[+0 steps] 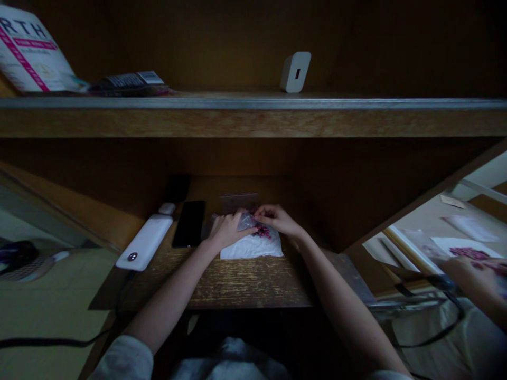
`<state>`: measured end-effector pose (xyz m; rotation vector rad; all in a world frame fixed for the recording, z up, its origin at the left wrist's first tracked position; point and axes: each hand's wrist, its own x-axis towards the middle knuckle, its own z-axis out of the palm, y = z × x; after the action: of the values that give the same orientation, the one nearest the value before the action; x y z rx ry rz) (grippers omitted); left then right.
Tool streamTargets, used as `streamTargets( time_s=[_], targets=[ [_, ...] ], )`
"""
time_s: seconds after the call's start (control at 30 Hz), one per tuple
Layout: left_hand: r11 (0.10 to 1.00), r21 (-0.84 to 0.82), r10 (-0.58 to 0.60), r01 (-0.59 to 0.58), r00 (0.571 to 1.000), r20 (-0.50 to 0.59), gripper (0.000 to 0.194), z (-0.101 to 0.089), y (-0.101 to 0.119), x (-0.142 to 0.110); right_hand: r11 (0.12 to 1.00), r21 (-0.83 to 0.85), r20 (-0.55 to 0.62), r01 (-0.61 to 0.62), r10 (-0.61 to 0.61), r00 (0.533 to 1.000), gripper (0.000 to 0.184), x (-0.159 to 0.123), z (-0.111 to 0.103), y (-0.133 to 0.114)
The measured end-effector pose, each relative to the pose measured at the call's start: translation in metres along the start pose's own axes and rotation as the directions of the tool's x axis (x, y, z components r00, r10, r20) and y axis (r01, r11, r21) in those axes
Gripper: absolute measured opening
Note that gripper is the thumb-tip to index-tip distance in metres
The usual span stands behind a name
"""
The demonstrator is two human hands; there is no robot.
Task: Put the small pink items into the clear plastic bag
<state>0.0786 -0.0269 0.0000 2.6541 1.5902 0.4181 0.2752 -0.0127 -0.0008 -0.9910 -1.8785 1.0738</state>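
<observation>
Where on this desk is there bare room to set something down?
Bare wood lies between the forearms, in front of the white paper. Crowded: the back, where the left hand and right hand hold a clear bag of pink beads beside a black phone and white power bank.

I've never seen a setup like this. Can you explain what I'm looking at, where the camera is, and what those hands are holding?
There's no machine here, just a person using bare hands. This one picture comes from a camera worn on their head, looking forward and down, so the arms reaching in from below are theirs. Their left hand and right hand both grip a small clear plastic bag over a wooden desk. Small dark pink beads sit beside it, above white paper. To the left lie a black smartphone and a white power bank. At far right, another person's hand is near more pink beads.
</observation>
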Motion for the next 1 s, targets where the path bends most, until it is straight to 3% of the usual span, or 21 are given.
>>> streamTargets(
  time_s=[0.17,0.33,0.57,1.0],
  targets=[
    [1.000,-0.002,0.022,-0.022,1.000,-0.017,0.064,0.000,-0.002,0.000,1.000,-0.005,0.024,0.016,-0.016,1.000,0.026,0.002,0.007,0.001],
    [1.000,0.009,0.001,0.000,1.000,-0.024,0.067,0.002,-0.003,0.001,0.995,-0.099,0.012,0.001,0.000,1.000,0.023,0.000,-0.007,0.003],
    [1.000,0.021,0.007,-0.006,1.000,-0.015,0.069,0.003,-0.004,0.001,0.954,-0.288,0.127,-0.080,0.121,0.985,0.016,-0.001,-0.018,0.020],
    [1.000,-0.004,0.001,-0.001,1.000,-0.007,0.067,0.002,-0.004,0.000,0.958,-0.279,0.202,-0.064,0.124,0.972,0.020,-0.001,-0.014,0.020]
  ],
)
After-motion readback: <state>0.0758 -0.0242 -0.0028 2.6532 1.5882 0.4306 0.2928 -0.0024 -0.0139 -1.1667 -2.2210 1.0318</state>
